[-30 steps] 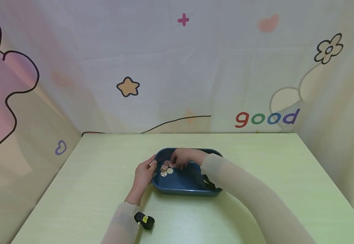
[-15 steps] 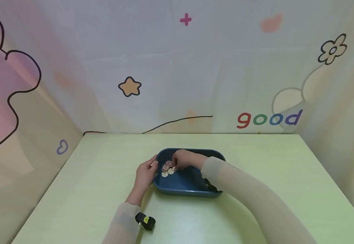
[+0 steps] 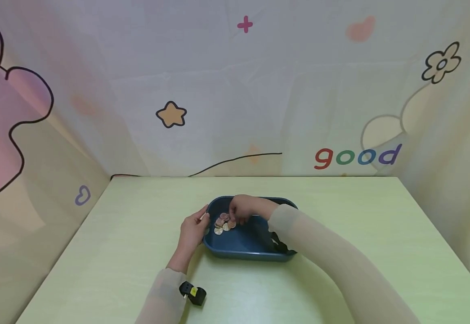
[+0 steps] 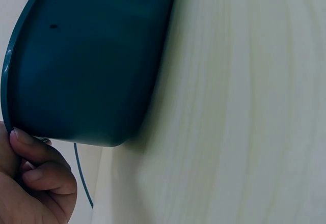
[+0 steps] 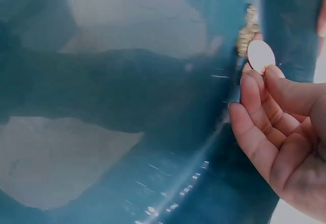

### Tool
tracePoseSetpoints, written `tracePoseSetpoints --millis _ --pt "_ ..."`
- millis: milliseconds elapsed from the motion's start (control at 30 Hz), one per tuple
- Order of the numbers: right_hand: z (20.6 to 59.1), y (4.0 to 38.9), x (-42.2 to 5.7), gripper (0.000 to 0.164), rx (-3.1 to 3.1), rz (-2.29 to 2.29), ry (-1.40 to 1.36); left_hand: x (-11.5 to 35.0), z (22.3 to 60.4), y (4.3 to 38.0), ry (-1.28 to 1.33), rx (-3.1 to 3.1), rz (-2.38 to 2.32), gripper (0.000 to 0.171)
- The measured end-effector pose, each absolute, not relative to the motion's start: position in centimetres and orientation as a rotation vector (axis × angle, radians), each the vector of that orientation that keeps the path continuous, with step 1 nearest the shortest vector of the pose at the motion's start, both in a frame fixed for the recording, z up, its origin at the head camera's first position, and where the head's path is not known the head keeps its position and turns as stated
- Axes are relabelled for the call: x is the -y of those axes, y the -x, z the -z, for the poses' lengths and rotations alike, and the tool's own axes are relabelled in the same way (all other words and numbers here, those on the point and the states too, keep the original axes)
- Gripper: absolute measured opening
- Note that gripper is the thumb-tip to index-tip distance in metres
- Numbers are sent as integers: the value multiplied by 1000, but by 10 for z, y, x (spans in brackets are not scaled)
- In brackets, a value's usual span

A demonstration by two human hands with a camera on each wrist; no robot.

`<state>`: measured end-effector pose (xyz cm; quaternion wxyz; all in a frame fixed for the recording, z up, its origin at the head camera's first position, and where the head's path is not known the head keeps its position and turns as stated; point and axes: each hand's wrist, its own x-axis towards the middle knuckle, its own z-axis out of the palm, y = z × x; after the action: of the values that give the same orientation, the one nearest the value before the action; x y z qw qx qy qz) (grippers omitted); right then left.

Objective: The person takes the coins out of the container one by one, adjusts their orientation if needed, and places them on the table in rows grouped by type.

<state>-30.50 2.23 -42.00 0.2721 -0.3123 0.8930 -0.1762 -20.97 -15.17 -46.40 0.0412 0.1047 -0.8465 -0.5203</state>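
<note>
A dark blue tray [image 3: 239, 245] sits on the table, its corners rounded. At its left end my left hand [image 3: 192, 231] grips the rim; in the left wrist view the thumb and curled fingers pinch the wall's edge. Inside the tray, toward the left, lies a small cluster of coins [image 3: 219, 223], some coppery and some silvery. My right hand [image 3: 243, 209] reaches in from the right, just beside the cluster. Seen from the right wrist, the right thumb and fingers pinch one coin [image 5: 261, 57] on its edge, with more coins [image 5: 246, 36] behind it.
The pale green-yellow table [image 3: 117, 234] extends around the tray. A printed curtain [image 3: 218, 90] stands behind it. A small black camera [image 3: 193, 293] is strapped to my left wrist. My right sleeve [image 3: 324, 243] crosses over the tray's right end.
Over the past second my right hand dips slightly and lifts a little again at the coins. A coppery coin now shows at its fingertips. My left hand stays on the rim.
</note>
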Motion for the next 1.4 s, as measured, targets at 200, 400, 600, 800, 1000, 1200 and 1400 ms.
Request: tracePoseSetpoints --millis 200,400,600,800,1000,1200,1400 --pt "397 305 -29 22 -2355 526 837 152 462 210 -326 2598 1590 41" --pt "377 307 -42 20 -2331 627 846 152 461 208 -314 2600 1589 41" --pt "356 302 -63 16 -2346 732 815 152 460 206 -297 2552 1639 40" --pt "342 291 -92 16 -2363 793 768 151 462 209 -348 2577 1638 42" --pt "345 282 -129 17 -2389 887 687 149 461 208 -363 2597 1624 42" --pt "356 270 -162 18 -2418 1007 563 150 463 208 -346 2591 1624 42" --pt "370 259 -191 22 -2441 1107 465 150 462 208 -340 2584 1625 43"
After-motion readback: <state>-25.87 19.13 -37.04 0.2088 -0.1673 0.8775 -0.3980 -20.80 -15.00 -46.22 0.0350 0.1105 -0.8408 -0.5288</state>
